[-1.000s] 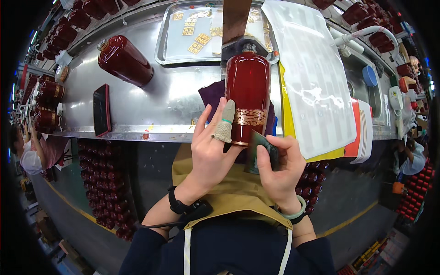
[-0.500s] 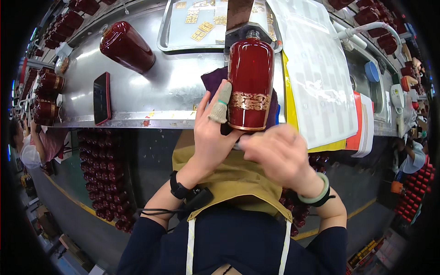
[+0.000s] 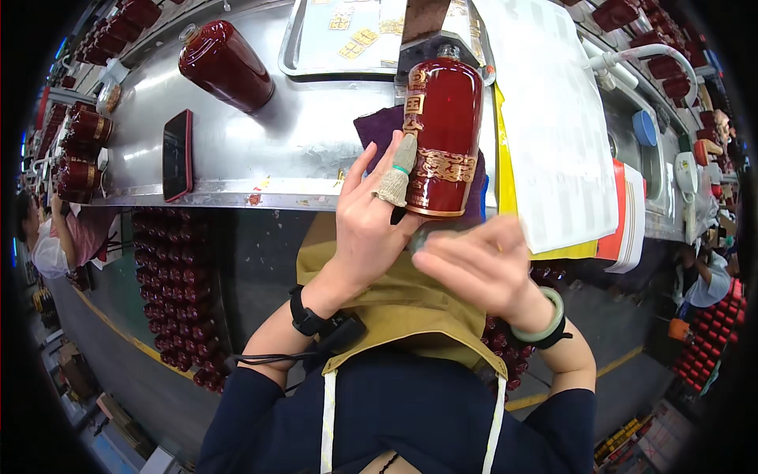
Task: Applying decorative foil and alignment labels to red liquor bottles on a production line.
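Upright gold characters [image 3: 414, 104] stand in a column on the left face of the glossy dark-red, round-shouldered bottle [image 3: 455, 110]; smaller gold print [image 3: 418, 192], illegible, stands near its base.

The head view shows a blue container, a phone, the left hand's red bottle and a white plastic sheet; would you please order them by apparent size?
1. White plastic sheet
2. Red bottle
3. Phone
4. Blue container

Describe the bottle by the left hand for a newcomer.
On the metal bench, find the purple cloth, right of the phone. Over it is a dark red bottle, the left hand at its lower left side. Gold decoration sets it apart from the plain-looking red bottle near the phone.
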The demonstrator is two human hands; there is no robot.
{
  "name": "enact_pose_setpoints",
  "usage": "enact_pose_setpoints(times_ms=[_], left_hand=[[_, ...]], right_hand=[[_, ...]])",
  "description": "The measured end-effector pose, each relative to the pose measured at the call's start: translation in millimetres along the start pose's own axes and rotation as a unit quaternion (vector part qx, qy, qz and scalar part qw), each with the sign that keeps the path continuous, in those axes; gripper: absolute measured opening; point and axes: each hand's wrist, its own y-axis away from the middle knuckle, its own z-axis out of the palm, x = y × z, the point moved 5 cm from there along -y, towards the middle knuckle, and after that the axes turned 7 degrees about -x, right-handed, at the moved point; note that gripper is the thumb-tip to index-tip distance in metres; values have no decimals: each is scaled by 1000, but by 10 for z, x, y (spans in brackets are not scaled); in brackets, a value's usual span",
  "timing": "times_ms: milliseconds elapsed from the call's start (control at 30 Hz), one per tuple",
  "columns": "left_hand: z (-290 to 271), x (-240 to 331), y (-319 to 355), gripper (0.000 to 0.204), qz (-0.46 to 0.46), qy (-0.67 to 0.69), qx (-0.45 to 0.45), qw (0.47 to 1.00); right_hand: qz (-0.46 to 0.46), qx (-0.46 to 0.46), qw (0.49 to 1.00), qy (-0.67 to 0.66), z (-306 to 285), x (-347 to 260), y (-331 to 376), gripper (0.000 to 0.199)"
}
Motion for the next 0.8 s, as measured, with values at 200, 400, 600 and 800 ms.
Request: enact_pose_setpoints(times_ms=[200, 400, 600, 800], left_hand=[[24, -2, 47, 85, -1, 4, 29, 1000], [65, -132, 54, 78, -68, 53, -1, 996], [-7, -12, 1, 80, 13, 16, 3, 1000], [-4, 5, -6, 81, 18, 20, 22, 999]], right_hand=[[111, 114, 980, 116, -92, 309, 106, 32], [101, 100, 990, 13, -4, 210, 100, 32], [31, -5, 999, -5, 42, -47, 134, 30], [36, 0, 999, 0, 66, -95, 159, 24]])
